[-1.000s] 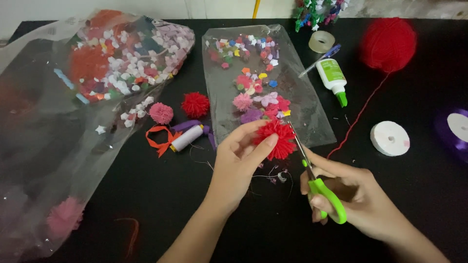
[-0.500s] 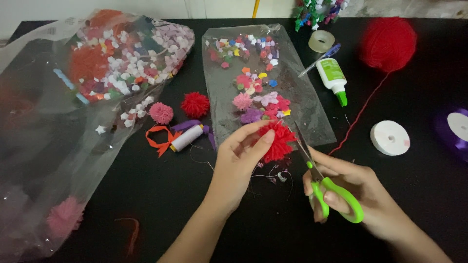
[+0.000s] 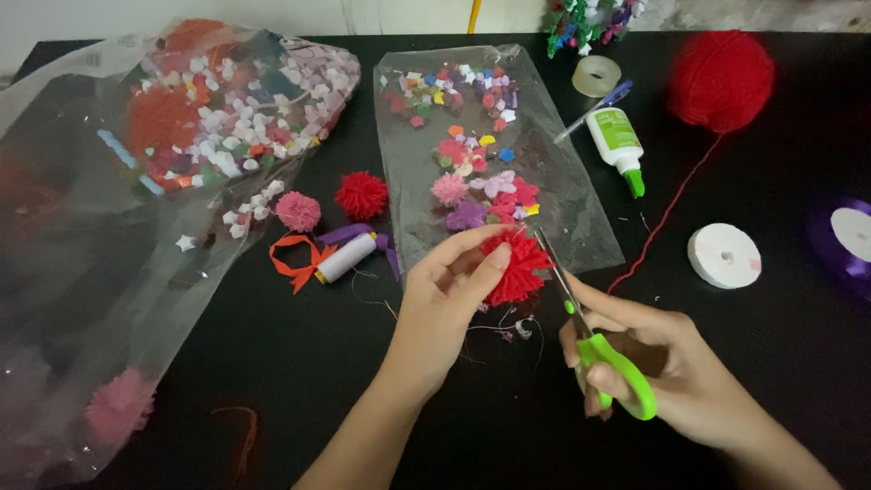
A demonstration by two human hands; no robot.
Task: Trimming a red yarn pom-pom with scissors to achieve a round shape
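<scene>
My left hand [image 3: 449, 295] pinches a red yarn pom-pom [image 3: 515, 267] between thumb and fingers just above the black table [image 3: 780, 381]. In my right hand [image 3: 667, 363] are green-handled scissors [image 3: 594, 331], fingers through the loops, blades pointing up at the pom-pom's right edge. Small thread trimmings [image 3: 517, 327] lie under the pom-pom.
A clear bag of small coloured pieces [image 3: 481, 154] lies just behind the pom-pom, a larger bag [image 3: 163, 145] at the left. Nearby are a red pom-pom [image 3: 361, 194], pink pom-pom [image 3: 298, 210], thread spool [image 3: 345, 258], glue bottle [image 3: 617, 145], red yarn ball [image 3: 721, 80], and tape rolls [image 3: 724, 255].
My right hand with the scissors has shifted slightly down and right, the blades still against the pom-pom's right side. My left hand keeps holding the pom-pom in nearly the same place.
</scene>
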